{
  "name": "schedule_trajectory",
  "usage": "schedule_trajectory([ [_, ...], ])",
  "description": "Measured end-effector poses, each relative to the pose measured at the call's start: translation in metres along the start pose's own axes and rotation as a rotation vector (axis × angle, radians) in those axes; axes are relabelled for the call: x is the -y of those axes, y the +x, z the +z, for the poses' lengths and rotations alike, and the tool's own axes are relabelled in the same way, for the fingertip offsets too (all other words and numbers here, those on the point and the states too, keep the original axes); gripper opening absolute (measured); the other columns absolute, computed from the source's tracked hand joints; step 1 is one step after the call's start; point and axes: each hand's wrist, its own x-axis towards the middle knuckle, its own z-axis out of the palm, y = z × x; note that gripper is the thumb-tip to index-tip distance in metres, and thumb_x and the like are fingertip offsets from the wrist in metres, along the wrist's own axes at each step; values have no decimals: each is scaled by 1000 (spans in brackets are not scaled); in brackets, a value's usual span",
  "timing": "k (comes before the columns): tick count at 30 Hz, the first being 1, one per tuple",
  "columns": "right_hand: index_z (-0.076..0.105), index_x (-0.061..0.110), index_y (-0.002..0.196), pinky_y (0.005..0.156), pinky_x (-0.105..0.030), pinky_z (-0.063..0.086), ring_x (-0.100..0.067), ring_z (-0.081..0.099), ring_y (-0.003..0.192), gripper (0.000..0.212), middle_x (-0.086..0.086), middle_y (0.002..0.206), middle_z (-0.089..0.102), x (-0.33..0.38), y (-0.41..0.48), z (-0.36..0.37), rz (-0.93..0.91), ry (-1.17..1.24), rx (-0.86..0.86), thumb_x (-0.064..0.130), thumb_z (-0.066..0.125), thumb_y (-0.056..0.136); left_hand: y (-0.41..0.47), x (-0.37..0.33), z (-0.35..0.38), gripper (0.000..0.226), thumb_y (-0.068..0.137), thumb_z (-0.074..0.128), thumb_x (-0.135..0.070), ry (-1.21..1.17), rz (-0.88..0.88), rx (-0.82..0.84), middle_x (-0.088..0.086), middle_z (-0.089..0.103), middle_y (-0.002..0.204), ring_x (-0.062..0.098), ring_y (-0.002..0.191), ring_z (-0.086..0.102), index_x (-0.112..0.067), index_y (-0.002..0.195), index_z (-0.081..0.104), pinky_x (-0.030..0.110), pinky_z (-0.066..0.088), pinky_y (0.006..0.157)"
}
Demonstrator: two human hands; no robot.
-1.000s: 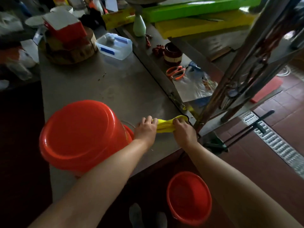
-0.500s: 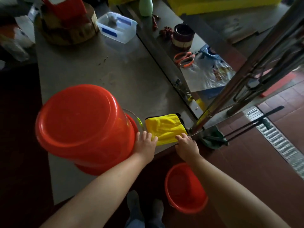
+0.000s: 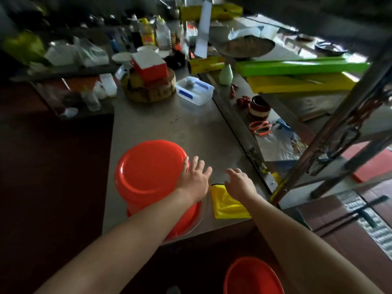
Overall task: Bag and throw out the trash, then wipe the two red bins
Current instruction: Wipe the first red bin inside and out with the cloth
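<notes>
Glossy red bin [image 3: 148, 168], upside down

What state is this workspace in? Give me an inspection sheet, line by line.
Surface: steel counter, bare in the middle.
Job's things: one red bin upside down on the counter; second red bin on the floor, mouth up; yellow cloth flat at the near edge.
Clutter: clear container, chopping block under a red box, bottles behind.
Hands: left hand open beside the upturned bin; right hand open over the cloth.
Cables: nothing seen.
Surroundings: drain grate, steel frame at right.
</notes>
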Motion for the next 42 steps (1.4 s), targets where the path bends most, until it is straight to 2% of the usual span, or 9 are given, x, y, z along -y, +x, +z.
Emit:
schedule_trajectory([
  [8,54,27,140,97,-38,50,-31,55,125,45,-5,139,54,71,10,-16,-99,102,-20,35,59,96,-32,81,-24,53,102,35,-44,7,-143,-44,11,31,160,33,152,12,-26,151,38,57,0,123],
  [14,63,17,114,85,-38,53,-32,61,106,29,-10,113,63,119,26,-10,-126,182,38,40,53,99,-49,151,-13,53,103,30,-48,-18,-247,-22,9,32,160,32,152,15,-28,151,38,54,6,123],
  [16,60,18,124,88,-36,51,-33,59,112,36,-12,121,62,131,28,-1,-87,198,62,44,50,101,-56,171,-5,53,102,30,-51,-18,-261,-15,7,34,158,31,151,17,-29,150,40,53,8,123],
  [19,46,23,147,91,-35,47,-33,56,123,51,-12,138,57,146,29,10,-24,246,79,49,47,102,-62,195,5,55,102,27,-53,-31,-241,-6,8,33,159,32,151,18,-30,151,39,54,9,122],
  [24,36,27,153,89,-33,50,-32,62,115,60,-14,132,63,167,30,21,83,375,27,50,52,100,-66,225,19,59,102,21,-59,-138,-307,30,11,22,164,40,150,16,-34,155,29,54,19,119],
  [28,23,28,159,85,-27,45,-32,60,120,72,-13,143,56,177,31,27,257,514,32,54,53,99,-67,242,32,62,101,23,-62,-417,-435,135,15,15,165,39,147,23,-36,158,19,56,33,113],
  [33,20,29,160,101,-35,50,-32,57,126,79,-10,147,52,183,31,37,312,527,19,59,55,96,-68,249,46,63,100,25,-65,-579,-349,196,19,14,164,41,142,35,-42,158,13,51,34,115],
  [37,22,29,159,102,-44,52,-32,58,125,81,-9,145,53,186,31,38,337,548,-1,63,55,94,-69,248,44,65,98,26,-67,-663,-345,162,20,14,163,40,144,32,-41,157,16,50,32,115],
  [42,33,28,157,107,-36,46,-29,55,129,66,-7,146,54,179,33,33,306,571,-6,59,47,100,-72,251,38,63,100,25,-64,-557,-345,135,12,20,163,34,146,29,-37,157,20,52,35,113],
])
